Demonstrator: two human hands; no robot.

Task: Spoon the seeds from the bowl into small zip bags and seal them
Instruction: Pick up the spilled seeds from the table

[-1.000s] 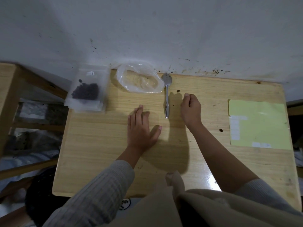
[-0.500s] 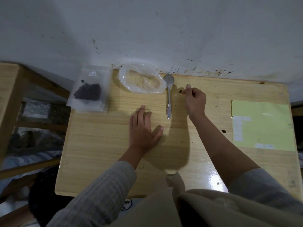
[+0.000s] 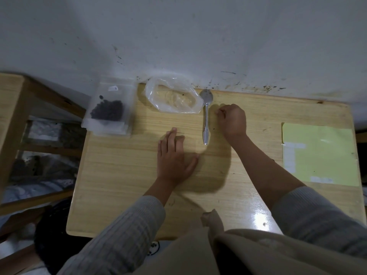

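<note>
My left hand [image 3: 172, 157] lies flat and open on the wooden table [image 3: 119, 175], fingers pointing to the wall. A faint clear film may lie under its fingertips; I cannot tell. A metal spoon [image 3: 206, 120] lies just right of it, bowl toward the wall. My right hand [image 3: 232, 122] is curled beside the spoon, thumb and forefinger pinched together on the tabletop where a dark loose seed lay; the fingertips hide the seed. A crumpled clear plastic bag [image 3: 172, 96] sits at the back. A stack of small zip bags [image 3: 109, 112] holding dark seeds rests on the far left corner.
A pale yellow sheet [image 3: 317, 153] covers the table's right side. The white wall runs right behind the table. A wooden frame [image 3: 12, 108] stands to the left with clutter below it. Cream cloth [image 3: 218, 251] lies at the near edge.
My right hand moved away from me along the spoon toward the wall and closed its fingertips over the dark seed. My left hand stayed flat in place.
</note>
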